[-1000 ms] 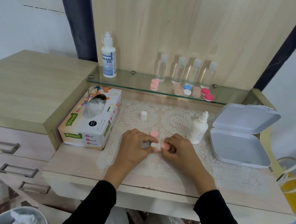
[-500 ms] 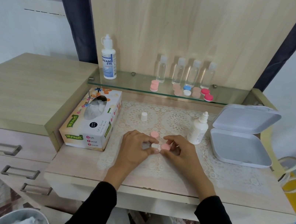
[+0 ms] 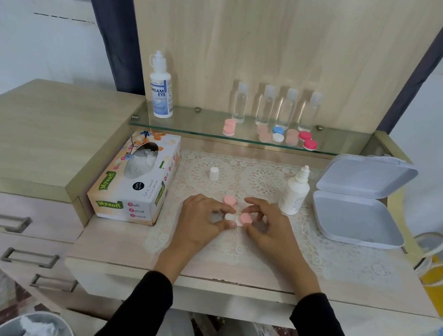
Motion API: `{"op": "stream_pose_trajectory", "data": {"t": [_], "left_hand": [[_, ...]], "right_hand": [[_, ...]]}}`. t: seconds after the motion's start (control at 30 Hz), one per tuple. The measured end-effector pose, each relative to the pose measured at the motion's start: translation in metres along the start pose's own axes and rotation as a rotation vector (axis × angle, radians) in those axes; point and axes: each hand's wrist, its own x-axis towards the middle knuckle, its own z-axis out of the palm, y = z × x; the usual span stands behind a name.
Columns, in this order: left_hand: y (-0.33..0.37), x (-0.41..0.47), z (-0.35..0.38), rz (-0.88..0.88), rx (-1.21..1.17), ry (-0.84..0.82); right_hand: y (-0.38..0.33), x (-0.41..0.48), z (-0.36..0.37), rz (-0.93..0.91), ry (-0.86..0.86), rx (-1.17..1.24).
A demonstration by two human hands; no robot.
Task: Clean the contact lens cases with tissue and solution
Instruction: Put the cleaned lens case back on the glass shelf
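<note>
The left hand [image 3: 200, 219] pinches the white end of the lens case [image 3: 231, 217] between thumb and fingers. The right hand [image 3: 269, 227] curls its fingertips around the pink lid [image 3: 245, 218] on the other end, probably so that one hand steadies the case while the other turns the lid. Just behind the case lies a loose pink cap [image 3: 229, 200]. To the right of the case stands the uncapped solution bottle [image 3: 293, 196], and to its left the tissue box [image 3: 137, 180]. I judge both are freely reachable.
</note>
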Motion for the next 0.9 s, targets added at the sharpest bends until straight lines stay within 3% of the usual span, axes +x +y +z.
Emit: {"op": "stream_pose_trajectory", "data": {"t": [0.27,0.5,0.9], "left_hand": [[-0.0004,-0.0010,-0.0008,-0.001,-0.009,0.000],[-0.0006,-0.0009,-0.0004,-0.013,-0.014,0.000],[-0.0022,-0.0008,0.0004,-0.001,-0.004,-0.001]], "right_hand": [[0.0055,0.0037,-0.0006,-0.002,0.065,-0.152],[0.0093,0.0026,0.0033,-0.051,0.010,-0.162],[0.0049,0.0054,-0.0020,0.031,0.033,-0.007]]}}
